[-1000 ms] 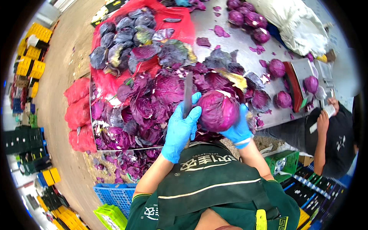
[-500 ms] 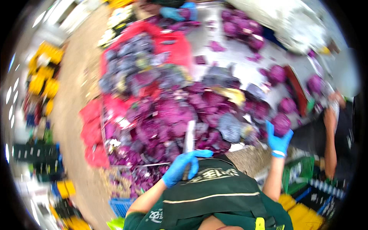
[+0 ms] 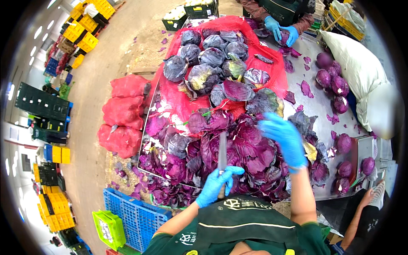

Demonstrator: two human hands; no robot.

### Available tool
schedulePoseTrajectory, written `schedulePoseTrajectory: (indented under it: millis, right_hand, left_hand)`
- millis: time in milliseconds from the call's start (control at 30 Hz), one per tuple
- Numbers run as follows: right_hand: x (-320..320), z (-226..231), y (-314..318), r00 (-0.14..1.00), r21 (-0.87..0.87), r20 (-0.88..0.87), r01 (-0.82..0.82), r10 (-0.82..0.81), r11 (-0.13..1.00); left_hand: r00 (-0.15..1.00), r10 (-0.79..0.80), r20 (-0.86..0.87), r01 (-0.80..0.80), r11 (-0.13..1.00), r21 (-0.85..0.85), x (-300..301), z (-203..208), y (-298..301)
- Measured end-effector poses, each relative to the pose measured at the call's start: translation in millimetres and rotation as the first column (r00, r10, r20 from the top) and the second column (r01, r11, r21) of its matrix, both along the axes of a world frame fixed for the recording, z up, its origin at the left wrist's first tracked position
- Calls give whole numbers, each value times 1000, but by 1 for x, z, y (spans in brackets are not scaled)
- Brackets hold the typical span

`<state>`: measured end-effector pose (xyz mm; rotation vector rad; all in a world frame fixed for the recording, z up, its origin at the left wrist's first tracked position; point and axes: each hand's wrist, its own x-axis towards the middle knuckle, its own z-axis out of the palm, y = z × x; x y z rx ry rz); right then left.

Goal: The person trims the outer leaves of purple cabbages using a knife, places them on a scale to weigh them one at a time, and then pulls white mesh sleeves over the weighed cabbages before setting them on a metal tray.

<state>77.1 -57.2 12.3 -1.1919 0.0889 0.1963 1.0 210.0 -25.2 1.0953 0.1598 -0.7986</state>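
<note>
My left hand grips the knife; right hand extended, seemingly empty, over loose leaves. Smooth heads on worktop, right side, look done; leafy cabbages on red mesh look untrimmed.

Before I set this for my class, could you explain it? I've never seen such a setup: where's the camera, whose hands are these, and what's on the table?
There is no machine, just a person at work. A fisheye camera on their head looks down, bending straight edges. The gloved left hand holds a knife, blade pointing away from the body. The gloved right hand is over a heap of loose purple leaves and appears empty. On the metal table also lie dark cabbages on red mesh and glossy purple cabbages. Across the table, a co-worker's gloved hands hold another cabbage.
</note>
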Motion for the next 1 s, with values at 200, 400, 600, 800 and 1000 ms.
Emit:
schedulePoseTrajectory:
  millis: [200, 400, 600, 800, 1000]
  right_hand:
    - [189, -101, 102, 902, -967, 244, 255, 356, 17]
    - [200, -133, 83, 949, -956, -288, -293, 130, 25]
    - [182, -167, 55, 994, -853, -47, -94, 103, 513]
    - [105, -50, 35, 927, -424, 370, 109, 62, 899]
    - [11, -37, 31, 978, -319, 29, 207, -209, 925]
  left_hand:
    - [871, 426, 244, -431, 902, -36, 120, -24, 10]
    - [868, 495, 24, -495, 862, 107, 251, -107, -5]
    - [862, 479, 164, -491, 870, 44, 253, -133, -36]
    - [757, 278, 591, -298, 952, -65, 198, -8, -36]
    - [817, 287, 501, -184, 952, -245, 131, 10, -54]
